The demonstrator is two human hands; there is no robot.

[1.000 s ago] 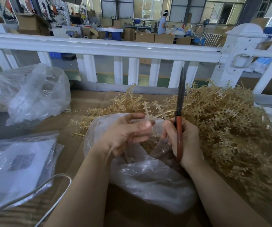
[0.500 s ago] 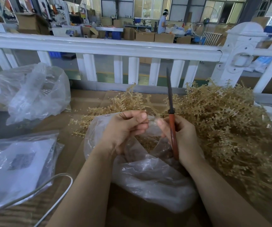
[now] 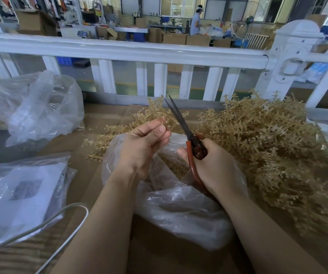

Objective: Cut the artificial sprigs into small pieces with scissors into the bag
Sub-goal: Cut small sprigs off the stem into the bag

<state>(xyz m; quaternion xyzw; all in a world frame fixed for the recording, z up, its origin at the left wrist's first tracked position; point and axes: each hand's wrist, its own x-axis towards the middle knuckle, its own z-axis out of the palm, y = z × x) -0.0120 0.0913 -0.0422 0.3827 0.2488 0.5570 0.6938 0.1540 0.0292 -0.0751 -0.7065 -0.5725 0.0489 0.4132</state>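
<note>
My left hand [image 3: 143, 143] pinches a tan artificial sprig [image 3: 156, 109] between thumb and fingertips, above the open mouth of a clear plastic bag [image 3: 179, 210]. My right hand [image 3: 214, 167] grips red-handled scissors [image 3: 190, 143]; their dark blades [image 3: 176, 113] are slightly parted and point up and left, just right of the sprig. Small cut pieces [image 3: 173, 167] lie inside the bag. A large heap of tan sprigs [image 3: 268, 143] lies to the right.
A white railing [image 3: 119, 50] runs across behind the cardboard-covered table [image 3: 100, 119]. A crumpled clear bag [image 3: 36, 107] sits at the far left, a bagged white sheet [image 3: 20, 192] at the near left, with a white cable [image 3: 60, 218] beside it.
The scissors have tilted from nearly upright to leaning left toward the sprig, blades now slightly parted. My left hand has lifted a little, holding a sprig up by its tip.
</note>
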